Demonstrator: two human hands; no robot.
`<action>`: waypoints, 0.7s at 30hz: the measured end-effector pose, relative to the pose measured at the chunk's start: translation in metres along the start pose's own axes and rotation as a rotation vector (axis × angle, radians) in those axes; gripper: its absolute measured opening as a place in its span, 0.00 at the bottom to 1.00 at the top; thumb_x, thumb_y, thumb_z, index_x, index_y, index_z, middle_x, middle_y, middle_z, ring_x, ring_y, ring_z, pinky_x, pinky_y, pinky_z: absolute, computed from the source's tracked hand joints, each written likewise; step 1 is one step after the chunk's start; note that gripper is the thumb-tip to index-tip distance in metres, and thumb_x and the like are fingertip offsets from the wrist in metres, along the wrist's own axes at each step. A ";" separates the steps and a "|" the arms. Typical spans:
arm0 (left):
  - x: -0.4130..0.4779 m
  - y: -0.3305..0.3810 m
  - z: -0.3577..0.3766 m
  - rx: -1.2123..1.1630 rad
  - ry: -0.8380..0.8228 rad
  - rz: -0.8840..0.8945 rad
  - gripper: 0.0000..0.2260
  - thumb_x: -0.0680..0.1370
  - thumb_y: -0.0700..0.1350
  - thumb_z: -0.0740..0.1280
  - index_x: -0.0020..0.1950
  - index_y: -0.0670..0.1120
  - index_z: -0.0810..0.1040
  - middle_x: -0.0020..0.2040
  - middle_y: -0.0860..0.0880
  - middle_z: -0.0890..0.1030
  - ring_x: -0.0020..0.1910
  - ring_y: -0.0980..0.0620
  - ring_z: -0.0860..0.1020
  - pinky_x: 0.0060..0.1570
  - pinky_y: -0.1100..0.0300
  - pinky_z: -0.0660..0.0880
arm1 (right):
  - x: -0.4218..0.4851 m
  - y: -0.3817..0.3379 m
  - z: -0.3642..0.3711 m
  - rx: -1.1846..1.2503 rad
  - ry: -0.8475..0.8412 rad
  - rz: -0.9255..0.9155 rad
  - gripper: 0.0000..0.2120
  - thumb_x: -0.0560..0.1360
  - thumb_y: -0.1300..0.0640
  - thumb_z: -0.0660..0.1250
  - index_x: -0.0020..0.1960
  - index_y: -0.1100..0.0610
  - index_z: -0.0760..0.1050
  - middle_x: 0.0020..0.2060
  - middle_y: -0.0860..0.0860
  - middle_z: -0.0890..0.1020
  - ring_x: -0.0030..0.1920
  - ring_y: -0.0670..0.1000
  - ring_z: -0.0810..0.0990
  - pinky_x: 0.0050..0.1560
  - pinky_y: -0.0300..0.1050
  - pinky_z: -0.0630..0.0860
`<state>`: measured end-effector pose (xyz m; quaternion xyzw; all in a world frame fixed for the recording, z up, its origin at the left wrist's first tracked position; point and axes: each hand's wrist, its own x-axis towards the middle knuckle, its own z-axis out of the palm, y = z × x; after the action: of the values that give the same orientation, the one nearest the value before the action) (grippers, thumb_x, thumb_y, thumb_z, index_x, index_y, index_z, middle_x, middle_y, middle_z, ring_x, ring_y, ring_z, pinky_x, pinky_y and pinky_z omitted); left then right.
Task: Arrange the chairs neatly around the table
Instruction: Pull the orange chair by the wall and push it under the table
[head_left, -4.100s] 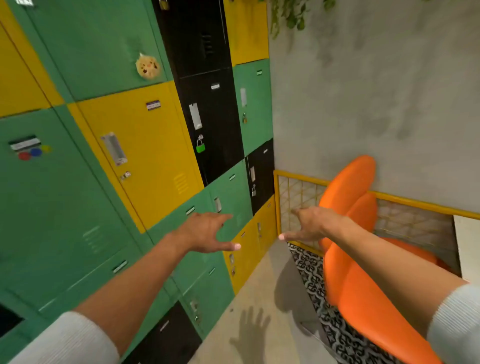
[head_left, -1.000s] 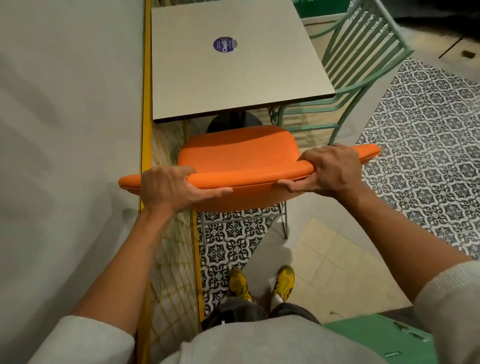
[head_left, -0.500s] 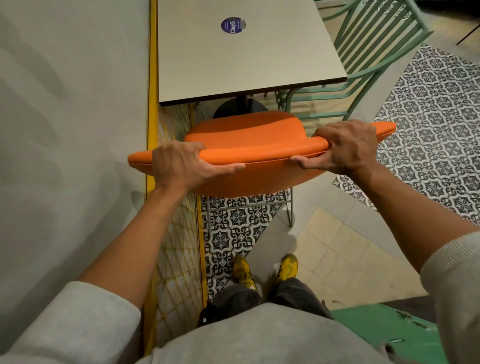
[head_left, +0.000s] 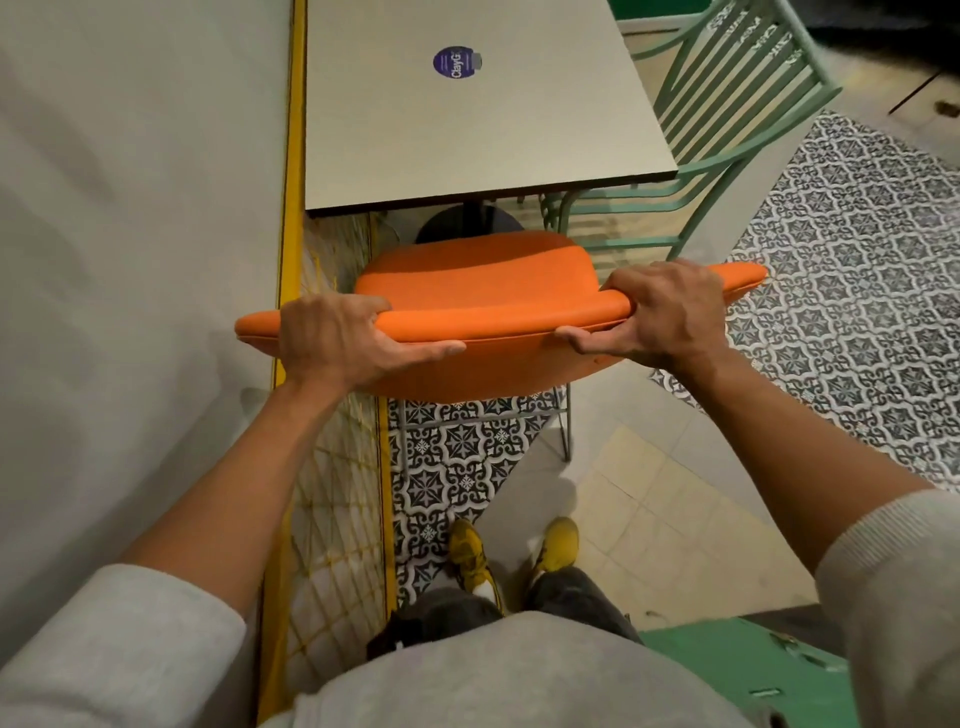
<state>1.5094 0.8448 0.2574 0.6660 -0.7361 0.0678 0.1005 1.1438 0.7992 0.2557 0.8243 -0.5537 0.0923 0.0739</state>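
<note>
Both hands, left and right, grasp the orange chair backrest at mid-frame. A green chair stands upper right beside the worktop; a yellow rail runs left.

Orange chair facing table

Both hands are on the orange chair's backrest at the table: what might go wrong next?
Pushed further, the orange chair may bump the table pedestal just ahead of its seat. The left hand sits close to the yellow rail and may scrape it. The right end could catch the green chair.
</note>
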 end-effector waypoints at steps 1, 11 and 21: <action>-0.001 0.000 0.000 -0.001 0.001 0.000 0.43 0.62 0.90 0.54 0.34 0.49 0.79 0.27 0.51 0.75 0.27 0.48 0.75 0.32 0.55 0.76 | 0.000 0.000 0.001 -0.005 -0.001 -0.002 0.46 0.67 0.09 0.51 0.42 0.51 0.80 0.36 0.51 0.84 0.37 0.55 0.80 0.47 0.53 0.77; -0.001 0.000 0.003 -0.016 0.052 0.000 0.41 0.63 0.89 0.57 0.33 0.49 0.78 0.27 0.52 0.75 0.26 0.49 0.74 0.30 0.57 0.74 | -0.002 0.002 0.002 0.010 0.065 -0.024 0.47 0.69 0.10 0.49 0.41 0.53 0.81 0.36 0.52 0.85 0.37 0.55 0.81 0.45 0.50 0.75; 0.011 -0.011 0.006 -0.025 0.044 0.003 0.42 0.62 0.89 0.56 0.34 0.50 0.80 0.28 0.52 0.77 0.27 0.48 0.76 0.32 0.56 0.74 | 0.007 -0.003 0.003 0.016 0.076 -0.011 0.47 0.68 0.10 0.49 0.41 0.52 0.81 0.37 0.52 0.85 0.37 0.55 0.82 0.45 0.49 0.77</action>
<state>1.5186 0.8314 0.2539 0.6618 -0.7356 0.0734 0.1246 1.1495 0.7932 0.2543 0.8239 -0.5450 0.1277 0.0887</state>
